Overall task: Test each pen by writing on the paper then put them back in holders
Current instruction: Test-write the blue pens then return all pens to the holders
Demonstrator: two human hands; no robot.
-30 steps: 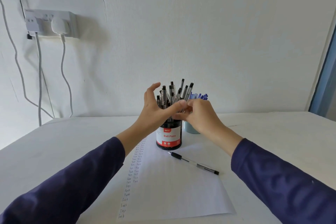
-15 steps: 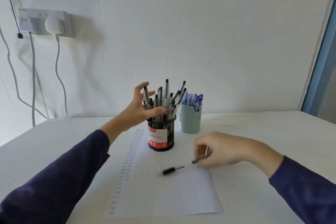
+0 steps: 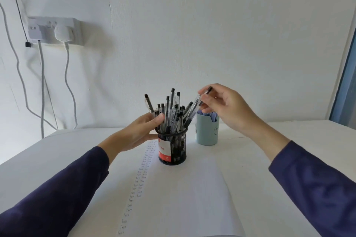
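The left hand (image 3: 141,132) has dropped to the 9 o'clock side of the black mesh holder (image 3: 178,148), fingers (image 3: 159,117) curled round its rim. The pen (image 3: 193,109) is up off the paper (image 3: 183,188)! The right hand (image 3: 228,107) pinches it at the holder's 1 o'clock, tip down among the bundled pens (image 3: 169,115); the blue cup (image 3: 207,133) stands at 3 o'clock.

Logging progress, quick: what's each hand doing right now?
Left hand: gripping pens in the mesh holder.
Right hand: pinching one pen.

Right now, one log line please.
left hand: holds pens in mesh holder | right hand: pinches pen at mesh holder | paper: test words, left column
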